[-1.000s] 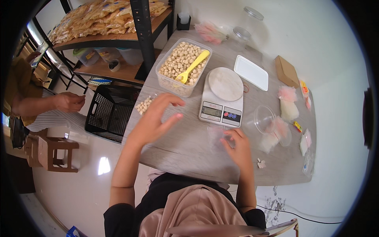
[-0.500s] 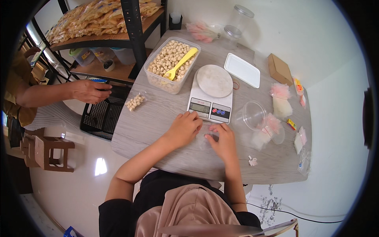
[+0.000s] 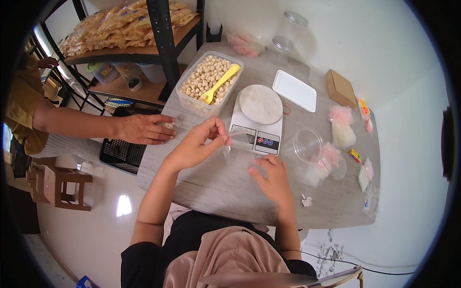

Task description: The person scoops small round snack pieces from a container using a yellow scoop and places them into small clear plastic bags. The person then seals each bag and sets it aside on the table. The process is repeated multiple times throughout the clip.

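Observation:
My left hand (image 3: 199, 143) is raised in front of the kitchen scale (image 3: 260, 104), pinching a small clear plastic bag (image 3: 236, 152) between thumb and fingertips. The bag hangs down and partly covers the scale's display. Just below the scale, my right hand (image 3: 272, 180) is beside the bag, thumb and fingers apart. Behind my left hand stands a clear tub (image 3: 210, 110) of round beige snack pieces (image 3: 204, 77) with a yellow spoon (image 3: 223, 82) lying on top. A co-worker's hand (image 3: 144, 129) reaches over a small filled bag (image 3: 169, 125) at the table's left edge.
Right of the scale lie a white lid (image 3: 295, 91), a clear round container (image 3: 308, 145) and bundles of clear bags (image 3: 343, 134). A brown box (image 3: 341, 89) is against the wall. A black basket (image 3: 120, 156) stands left of the table, below a shelf (image 3: 129, 54) stacked with packets.
My left hand has lifted up and left with the clear bag, while my right hand moved slightly down. The co-worker's hand has reached right, onto the small filled bag.

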Motion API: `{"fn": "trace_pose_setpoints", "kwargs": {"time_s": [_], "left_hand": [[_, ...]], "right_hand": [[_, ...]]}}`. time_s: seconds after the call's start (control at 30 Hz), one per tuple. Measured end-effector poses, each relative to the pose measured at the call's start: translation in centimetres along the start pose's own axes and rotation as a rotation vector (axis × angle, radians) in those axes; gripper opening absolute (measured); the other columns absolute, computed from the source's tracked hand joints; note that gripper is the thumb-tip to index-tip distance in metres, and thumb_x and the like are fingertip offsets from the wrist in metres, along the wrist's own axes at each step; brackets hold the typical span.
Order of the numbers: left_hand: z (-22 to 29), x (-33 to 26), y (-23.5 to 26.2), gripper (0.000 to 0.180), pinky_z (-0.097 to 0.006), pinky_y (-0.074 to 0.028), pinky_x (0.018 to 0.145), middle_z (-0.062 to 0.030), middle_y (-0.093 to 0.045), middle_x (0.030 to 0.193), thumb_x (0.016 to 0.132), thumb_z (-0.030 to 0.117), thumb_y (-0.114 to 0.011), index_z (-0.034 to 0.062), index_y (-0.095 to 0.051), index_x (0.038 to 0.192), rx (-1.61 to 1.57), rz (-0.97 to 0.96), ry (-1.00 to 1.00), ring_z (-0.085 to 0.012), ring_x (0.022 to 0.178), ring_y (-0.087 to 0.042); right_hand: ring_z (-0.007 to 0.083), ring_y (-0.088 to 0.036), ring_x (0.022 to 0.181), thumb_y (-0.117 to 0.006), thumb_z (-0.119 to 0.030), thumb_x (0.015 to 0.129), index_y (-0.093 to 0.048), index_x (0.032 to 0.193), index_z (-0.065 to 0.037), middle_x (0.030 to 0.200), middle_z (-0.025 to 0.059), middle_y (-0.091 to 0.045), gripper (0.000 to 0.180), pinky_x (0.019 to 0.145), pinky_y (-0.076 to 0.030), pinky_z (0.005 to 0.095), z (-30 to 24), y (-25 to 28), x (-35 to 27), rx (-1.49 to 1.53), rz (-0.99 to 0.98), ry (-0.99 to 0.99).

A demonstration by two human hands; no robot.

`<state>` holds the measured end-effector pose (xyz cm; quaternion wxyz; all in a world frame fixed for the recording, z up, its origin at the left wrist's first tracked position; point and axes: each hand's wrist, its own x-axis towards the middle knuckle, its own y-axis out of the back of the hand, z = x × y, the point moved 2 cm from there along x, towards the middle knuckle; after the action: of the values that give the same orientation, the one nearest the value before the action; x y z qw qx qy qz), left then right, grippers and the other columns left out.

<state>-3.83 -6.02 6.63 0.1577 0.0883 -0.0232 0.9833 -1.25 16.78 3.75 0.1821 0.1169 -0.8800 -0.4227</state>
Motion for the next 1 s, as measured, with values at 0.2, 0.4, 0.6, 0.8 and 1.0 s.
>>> {"fn": "trace_pose_setpoints", "kwargs": {"time_s": [0.2,0.4,0.6,0.8,1.0], "left_hand": [[1.1,0.8,0.1,0.027,-0.024,-0.044,0.072,-0.0022,-0.059,0.084,0.084,0.007,-0.063,0.0036,-0.047,0.106,0.305,0.014,-0.085,-0.0090,0.081,-0.057],[0.6,2.2,1.1,0.055,-0.025,-0.046,0.075,-0.0013,-0.061,0.080,0.074,0.002,-0.075,0.0022,-0.045,0.120,-0.074,0.238,-0.170,-0.0079,0.078,-0.059],[0.6,2.1,4.7,0.078,-0.026,-0.050,0.074,-0.0030,-0.066,0.071,0.073,0.003,-0.076,0.0008,-0.034,0.138,0.177,0.316,-0.104,-0.0087,0.071,-0.062],[0.0,1.4,5.8,0.081,-0.029,-0.050,0.082,-0.0114,-0.071,0.082,0.075,0.001,-0.072,0.0015,-0.028,0.143,0.378,0.352,-0.069,-0.0174,0.081,-0.068],[-0.4,0.4,6.8,0.087,-0.033,-0.048,0.087,-0.0112,-0.070,0.085,0.076,0.004,-0.072,0.0028,-0.019,0.145,0.560,0.320,-0.094,-0.0216,0.090,-0.067]], "right_hand": [[0.0150,-0.062,0.083,-0.068,-0.015,0.082,-0.053,0.122,-0.002,0.092,0.0064,-0.067,0.045,0.083,-0.044,0.0315,-3.7,1.3,3.6,0.604,0.081,-0.030],[0.0074,-0.059,0.076,-0.070,-0.008,0.079,-0.054,0.119,-0.003,0.077,0.0010,-0.067,0.043,0.080,-0.042,0.0273,-6.2,-0.1,7.4,0.627,0.220,0.010],[0.0113,-0.059,0.081,-0.070,-0.006,0.077,-0.056,0.116,-0.003,0.084,0.0037,-0.066,0.041,0.079,-0.043,0.0278,-7.2,-1.5,10.1,0.514,0.209,0.134],[0.0197,-0.060,0.089,-0.070,-0.007,0.076,-0.064,0.102,-0.004,0.100,0.0094,-0.061,0.027,0.078,-0.045,0.0303,-7.4,-1.5,13.1,0.320,0.143,0.420],[0.0217,-0.061,0.089,-0.070,-0.005,0.075,-0.067,0.089,-0.005,0.095,0.0083,-0.062,0.015,0.078,-0.048,0.0315,-8.0,-1.5,13.9,0.140,-0.026,0.503]]}}
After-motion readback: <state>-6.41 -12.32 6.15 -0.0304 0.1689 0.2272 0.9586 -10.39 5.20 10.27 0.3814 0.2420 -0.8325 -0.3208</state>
